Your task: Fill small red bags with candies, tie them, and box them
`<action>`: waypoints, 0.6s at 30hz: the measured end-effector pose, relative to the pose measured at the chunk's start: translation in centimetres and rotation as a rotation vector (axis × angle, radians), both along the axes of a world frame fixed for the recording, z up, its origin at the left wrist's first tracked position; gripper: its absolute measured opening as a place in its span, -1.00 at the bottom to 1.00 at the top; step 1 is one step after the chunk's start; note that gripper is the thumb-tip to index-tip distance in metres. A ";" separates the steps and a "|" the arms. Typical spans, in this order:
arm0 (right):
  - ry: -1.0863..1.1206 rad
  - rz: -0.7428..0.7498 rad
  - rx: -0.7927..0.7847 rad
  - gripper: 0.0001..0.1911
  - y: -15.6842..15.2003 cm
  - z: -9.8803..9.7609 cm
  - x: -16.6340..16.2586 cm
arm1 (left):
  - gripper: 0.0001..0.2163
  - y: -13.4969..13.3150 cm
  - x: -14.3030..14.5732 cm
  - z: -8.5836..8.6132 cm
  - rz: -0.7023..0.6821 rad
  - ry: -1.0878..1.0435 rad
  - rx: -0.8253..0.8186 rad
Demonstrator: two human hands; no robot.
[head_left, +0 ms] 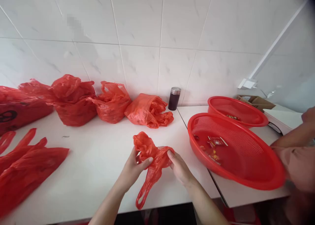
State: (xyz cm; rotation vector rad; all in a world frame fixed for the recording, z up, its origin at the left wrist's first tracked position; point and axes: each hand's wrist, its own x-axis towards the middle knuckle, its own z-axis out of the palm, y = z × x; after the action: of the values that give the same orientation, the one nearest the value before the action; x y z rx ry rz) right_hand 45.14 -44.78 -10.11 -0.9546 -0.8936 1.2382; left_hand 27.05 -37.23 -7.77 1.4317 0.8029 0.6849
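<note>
Hands, left and right, pinch one red bag.

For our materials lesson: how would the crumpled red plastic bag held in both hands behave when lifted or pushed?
Probably floppy: the thin red plastic carrier bag bunches between the left hand and right hand, its handle loop dangling limply. Likely very light, since the fingers merely pinch it. Pushed, it should crumple, not roll.
</note>
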 end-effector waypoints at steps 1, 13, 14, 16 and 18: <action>0.029 0.027 -0.024 -0.56 -0.2 -0.4 0.1 | -0.60 0.1 -0.4 -0.4 0.016 0.012 -0.049; -0.587 -0.673 0.129 -0.68 -2.1 2.3 0.1 | -0.75 0.8 -6.5 0.2 0.331 0.084 -0.087; -0.684 -0.656 0.239 -0.74 -2.5 3.5 -1.6 | -0.74 0.2 -5.9 0.6 0.328 0.111 -0.062; -0.838 -0.390 0.340 -0.78 -2.8 5.1 -4.8 | -0.74 -0.7 -4.7 1.5 0.320 0.142 -0.030; -1.073 -0.109 0.328 -0.76 -2.3 5.2 -6.7 | -0.75 -1.3 -4.2 2.1 0.284 0.157 -0.023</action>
State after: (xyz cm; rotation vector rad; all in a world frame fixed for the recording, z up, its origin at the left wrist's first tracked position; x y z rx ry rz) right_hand 38.48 -47.12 -4.93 -1.3754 -1.7721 0.3795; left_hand 22.85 -38.48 -5.67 1.3761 1.1480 0.7809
